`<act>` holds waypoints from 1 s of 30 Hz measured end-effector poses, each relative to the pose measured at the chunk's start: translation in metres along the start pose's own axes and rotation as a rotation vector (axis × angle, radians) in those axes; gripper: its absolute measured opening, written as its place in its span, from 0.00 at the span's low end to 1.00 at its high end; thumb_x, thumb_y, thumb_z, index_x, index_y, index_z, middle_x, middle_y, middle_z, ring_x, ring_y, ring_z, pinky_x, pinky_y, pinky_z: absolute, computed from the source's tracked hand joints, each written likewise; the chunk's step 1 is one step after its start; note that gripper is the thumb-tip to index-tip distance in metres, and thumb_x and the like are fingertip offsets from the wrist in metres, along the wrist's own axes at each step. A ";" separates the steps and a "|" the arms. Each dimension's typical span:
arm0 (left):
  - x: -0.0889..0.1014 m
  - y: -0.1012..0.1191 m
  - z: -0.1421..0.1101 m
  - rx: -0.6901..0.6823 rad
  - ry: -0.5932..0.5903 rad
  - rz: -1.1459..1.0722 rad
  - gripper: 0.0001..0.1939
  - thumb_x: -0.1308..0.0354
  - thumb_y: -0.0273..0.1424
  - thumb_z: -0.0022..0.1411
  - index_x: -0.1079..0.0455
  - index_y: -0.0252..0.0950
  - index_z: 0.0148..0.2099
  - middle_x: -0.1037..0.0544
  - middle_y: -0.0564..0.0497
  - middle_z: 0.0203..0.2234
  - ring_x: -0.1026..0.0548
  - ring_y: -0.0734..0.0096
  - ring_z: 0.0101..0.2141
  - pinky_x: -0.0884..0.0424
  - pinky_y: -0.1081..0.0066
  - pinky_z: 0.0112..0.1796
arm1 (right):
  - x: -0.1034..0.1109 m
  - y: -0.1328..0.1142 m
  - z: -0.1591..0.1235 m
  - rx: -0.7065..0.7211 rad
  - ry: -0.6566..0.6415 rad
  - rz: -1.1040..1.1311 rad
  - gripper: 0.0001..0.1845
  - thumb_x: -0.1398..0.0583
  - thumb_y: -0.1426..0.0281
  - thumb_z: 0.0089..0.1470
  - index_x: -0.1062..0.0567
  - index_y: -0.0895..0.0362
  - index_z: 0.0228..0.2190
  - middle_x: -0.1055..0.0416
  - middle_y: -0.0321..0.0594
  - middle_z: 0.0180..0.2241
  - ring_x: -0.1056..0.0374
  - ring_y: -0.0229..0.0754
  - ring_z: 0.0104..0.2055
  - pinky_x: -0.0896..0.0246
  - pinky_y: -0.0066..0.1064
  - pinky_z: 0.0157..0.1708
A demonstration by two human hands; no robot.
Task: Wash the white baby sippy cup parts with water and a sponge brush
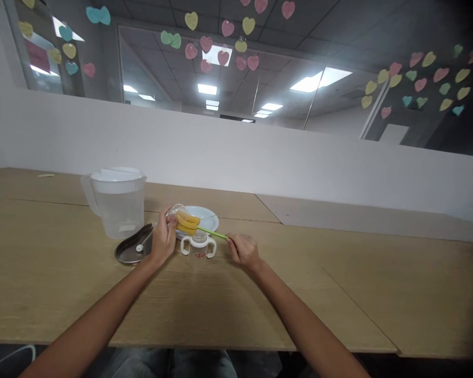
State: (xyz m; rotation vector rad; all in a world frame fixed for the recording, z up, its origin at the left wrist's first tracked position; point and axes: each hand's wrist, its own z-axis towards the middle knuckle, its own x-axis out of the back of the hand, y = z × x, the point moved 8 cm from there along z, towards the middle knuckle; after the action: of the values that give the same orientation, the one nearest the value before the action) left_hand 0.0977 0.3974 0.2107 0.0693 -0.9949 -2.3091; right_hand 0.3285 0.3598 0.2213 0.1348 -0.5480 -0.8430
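the left hand [164, 233] has its fingers curled around the side of a clear cup-like piece [174, 211], gripping it tilted, with the thumb on the side facing the camera. a yellow brush head [187, 223] sits at the right of those fingers, partly within or behind the clear piece; exactly how far in it reaches is hard to tell. from the brush head a thin green handle [213, 232] slopes down to the right, and the right hand [244, 251] has its fingers clenched on the far end of it, so the brush head lies well forward of the right fingers and close beside the left ones.

just below the brush head, between the two hands, a clear bottle [199, 254] with two white side handles and red lettering stands upright on the surface [260, 310], its neck open at the top. behind it lies a white plate [210, 219], partly covered by the left hand and the clear piece. to the left of the bottle, near the left wrist, a curved metal tray [121, 252] holds a small white disc [139, 248] with a thin stem. a white-lidded pitcher [122, 205] stands beyond the tray.
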 end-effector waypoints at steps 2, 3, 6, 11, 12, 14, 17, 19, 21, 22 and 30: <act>0.001 0.001 0.000 -0.014 -0.005 -0.005 0.28 0.62 0.49 0.63 0.44 0.35 0.58 0.25 0.46 0.33 0.27 0.71 0.30 0.33 0.73 0.32 | 0.000 0.001 0.000 -0.005 0.012 -0.006 0.14 0.51 0.73 0.59 0.27 0.62 0.30 0.31 0.38 0.21 0.38 0.33 0.22 0.48 0.25 0.26; 0.001 0.001 0.000 -0.020 -0.003 -0.003 0.29 0.62 0.49 0.63 0.44 0.35 0.57 0.25 0.46 0.34 0.27 0.70 0.31 0.33 0.73 0.33 | 0.000 0.002 0.000 -0.008 0.015 -0.005 0.13 0.51 0.73 0.59 0.27 0.62 0.30 0.31 0.38 0.21 0.38 0.32 0.22 0.47 0.25 0.26; 0.001 0.000 -0.001 -0.026 -0.011 0.017 0.29 0.61 0.49 0.63 0.44 0.34 0.57 0.24 0.44 0.36 0.26 0.69 0.31 0.32 0.71 0.33 | -0.002 0.004 -0.001 -0.019 0.018 0.004 0.12 0.50 0.73 0.59 0.28 0.62 0.31 0.30 0.38 0.22 0.37 0.32 0.23 0.47 0.25 0.27; -0.008 0.004 -0.008 -0.107 -0.044 0.033 0.29 0.56 0.48 0.62 0.47 0.30 0.55 0.24 0.40 0.39 0.25 0.63 0.38 0.30 0.66 0.38 | -0.002 0.006 -0.002 -0.059 0.035 0.011 0.12 0.50 0.73 0.60 0.28 0.62 0.32 0.29 0.38 0.23 0.37 0.32 0.23 0.46 0.24 0.26; -0.009 0.006 -0.009 -0.132 -0.037 0.031 0.28 0.56 0.47 0.62 0.47 0.30 0.55 0.25 0.40 0.41 0.25 0.63 0.41 0.30 0.66 0.39 | -0.002 0.006 -0.002 -0.063 0.041 0.016 0.11 0.50 0.73 0.59 0.28 0.61 0.32 0.29 0.38 0.23 0.37 0.32 0.23 0.46 0.24 0.26; -0.009 0.010 -0.009 -0.188 -0.018 0.034 0.26 0.55 0.46 0.63 0.47 0.31 0.54 0.26 0.39 0.43 0.26 0.64 0.43 0.29 0.67 0.39 | 0.000 0.006 -0.001 -0.060 0.055 0.024 0.11 0.50 0.73 0.59 0.29 0.61 0.32 0.30 0.38 0.23 0.37 0.32 0.22 0.47 0.24 0.25; -0.006 0.017 -0.010 -0.324 0.025 0.057 0.25 0.53 0.43 0.63 0.48 0.32 0.55 0.28 0.39 0.47 0.26 0.66 0.44 0.27 0.69 0.40 | 0.000 0.005 -0.001 -0.052 0.054 0.036 0.11 0.50 0.73 0.59 0.29 0.61 0.31 0.31 0.37 0.21 0.39 0.32 0.21 0.48 0.24 0.25; -0.001 0.022 -0.014 -0.455 0.087 0.078 0.25 0.51 0.41 0.62 0.48 0.33 0.56 0.29 0.39 0.47 0.26 0.66 0.45 0.27 0.68 0.41 | -0.002 0.004 -0.001 -0.039 0.026 0.049 0.12 0.51 0.73 0.59 0.30 0.61 0.31 0.33 0.37 0.20 0.40 0.31 0.20 0.49 0.24 0.24; 0.003 0.027 -0.020 -0.591 0.153 0.084 0.25 0.49 0.41 0.61 0.47 0.34 0.56 0.28 0.40 0.46 0.27 0.66 0.45 0.27 0.67 0.44 | -0.006 0.003 -0.001 -0.026 -0.016 0.064 0.13 0.53 0.73 0.60 0.30 0.61 0.29 0.35 0.36 0.18 0.42 0.31 0.19 0.51 0.25 0.23; 0.004 0.028 -0.023 -0.638 0.179 0.080 0.24 0.48 0.40 0.61 0.46 0.35 0.55 0.28 0.41 0.45 0.27 0.66 0.46 0.28 0.66 0.45 | -0.007 0.003 -0.001 -0.024 -0.035 0.066 0.14 0.53 0.73 0.60 0.30 0.61 0.29 0.36 0.35 0.17 0.43 0.31 0.19 0.52 0.25 0.23; 0.027 0.010 0.005 -0.310 0.307 0.042 0.24 0.48 0.38 0.60 0.45 0.35 0.56 0.32 0.43 0.48 0.30 0.69 0.46 0.31 0.68 0.47 | -0.009 0.008 0.003 -0.063 -0.061 -0.032 0.17 0.53 0.72 0.61 0.28 0.62 0.28 0.36 0.35 0.16 0.43 0.30 0.18 0.55 0.24 0.22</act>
State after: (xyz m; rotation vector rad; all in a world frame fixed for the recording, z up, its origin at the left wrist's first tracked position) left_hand 0.0796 0.3804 0.2264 0.2638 -0.4765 -2.2974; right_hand 0.3273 0.3721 0.2228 0.0602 -0.5771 -0.8972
